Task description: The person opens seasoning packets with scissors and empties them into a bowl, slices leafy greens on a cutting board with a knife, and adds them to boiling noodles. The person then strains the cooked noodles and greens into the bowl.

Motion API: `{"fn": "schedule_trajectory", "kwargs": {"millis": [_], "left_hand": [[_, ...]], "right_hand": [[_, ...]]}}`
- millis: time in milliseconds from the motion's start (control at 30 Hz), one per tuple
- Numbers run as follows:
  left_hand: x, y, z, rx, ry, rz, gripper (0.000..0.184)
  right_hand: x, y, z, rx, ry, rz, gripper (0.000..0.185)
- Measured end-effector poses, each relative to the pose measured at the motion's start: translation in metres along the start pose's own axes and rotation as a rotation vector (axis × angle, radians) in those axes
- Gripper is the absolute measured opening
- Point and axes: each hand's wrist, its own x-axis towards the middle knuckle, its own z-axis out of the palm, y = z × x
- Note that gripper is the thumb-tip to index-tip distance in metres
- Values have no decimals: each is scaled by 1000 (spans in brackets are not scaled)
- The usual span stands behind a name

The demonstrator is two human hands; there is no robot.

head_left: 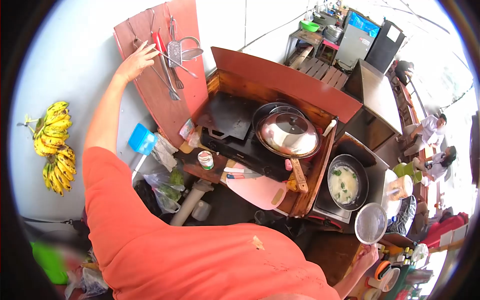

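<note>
My left hand [137, 62] is raised to the utensils hanging on the red-brown board, its fingers around long, thin metal tongs [184, 69] whose two arms spread apart. Beside it hang a small grater [174, 52] and a round ladle or strainer [192, 53]. Low on the right, my right hand [367, 256] grips the handle of a round mesh strainer [370, 223]. The strainer is held just beside a dark frying pan [367, 186], which contains pale, bubbling liquid or batter with green leaves [344, 185].
A lidded pan [289, 134] sits on the black stove [240, 155]. In front lie a pink cutting board [257, 192], a knife [243, 175] and a small can [205, 160]. Bananas [56, 147] hang on the left wall. Several people [430, 130] are in the background at right.
</note>
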Motion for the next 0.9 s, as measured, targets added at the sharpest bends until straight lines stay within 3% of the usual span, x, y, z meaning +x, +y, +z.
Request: {"fn": "schedule_trajectory", "kwargs": {"millis": [67,100,200,267,300,333,400,467,500,533,600,633,667,700,733,900], "left_hand": [[-7,3,8,-14,58,0,4],[-10,6,5,26,-33,-29,7],[-21,10,15,20,142,-23,28],[14,73,-58,171,163,-28,35],[37,114,-91,136,309,-15,29],[63,148,-114,79,444,74,26],[113,229,-160,-127,656,212,20],[160,328,-203,-497,702,378,24],[179,373,-220,-586,630,421,24],[198,415,-232,-690,539,454,37],[238,494,-234,-862,350,626,44],[256,530,-228,-879,177,713,44],[269,567,-218,-913,147,788,45],[282,599,-214,-852,29,856,37],[292,623,-218,-839,-12,902,23],[352,705,-220,-933,74,922,10]], "right_hand": [[-1,-10,27,32,-48,18,27],[0,-13,39,51,-81,14,27],[3,-21,69,112,-105,41,26],[-8,-44,96,135,-142,54,26],[-14,-56,112,80,-127,12,28],[-6,-56,110,78,-316,-15,31],[1,-67,119,-116,-495,-76,33],[2,-73,130,-380,-634,-161,30],[10,-67,134,-501,-719,-453,28],[14,-61,138,-621,-806,-752,27],[4,-78,146,-810,-932,-668,22],[4,-75,144,-772,-913,-688,22],[7,-71,140,-734,-895,-711,22],[12,-68,134,-762,-877,-650,20],[20,-64,124,-761,-874,-647,20],[89,-39,74,-830,-613,-708,20]]}}
